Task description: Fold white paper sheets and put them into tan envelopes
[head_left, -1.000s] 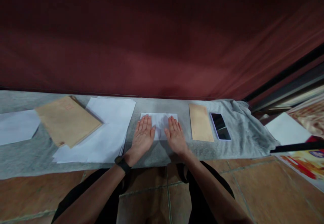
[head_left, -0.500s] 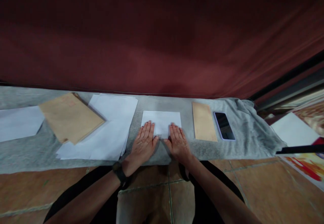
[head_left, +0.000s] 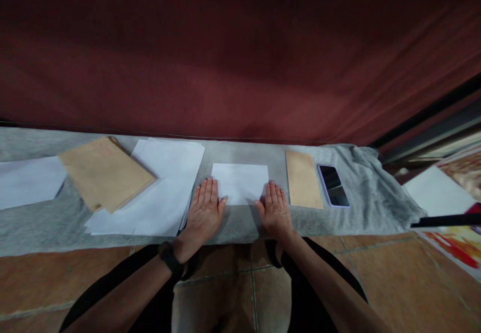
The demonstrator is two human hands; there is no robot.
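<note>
A white sheet of paper (head_left: pixel 240 182), seemingly folded, lies flat on the grey cloth (head_left: pixel 240 222) in front of me. Flat at its left edge is my left hand (head_left: pixel 205 207), palm down, fingers stretched out, thumb at the paper's lower left corner. My right hand (head_left: pixel 276 210) lies the same way at the right edge, its thumb near the lower right corner. Neither hand grips anything. To the right of my right hand rests a single brown envelope (head_left: pixel 303 180).
A phone (head_left: pixel 333 186) lies right of the envelope. On the left are a stack of white sheets (head_left: pixel 165 197), brown envelopes (head_left: pixel 105 172) overlapping it, and another white paper (head_left: pixel 28 182). A dark red cloth (head_left: pixel 240 87) rises behind; a black bar (head_left: pixel 447 220) juts in at right.
My hands have slid apart, the left to the left and the right to the right, off the middle of the white paper to its side edges. The paper stays in place.
</note>
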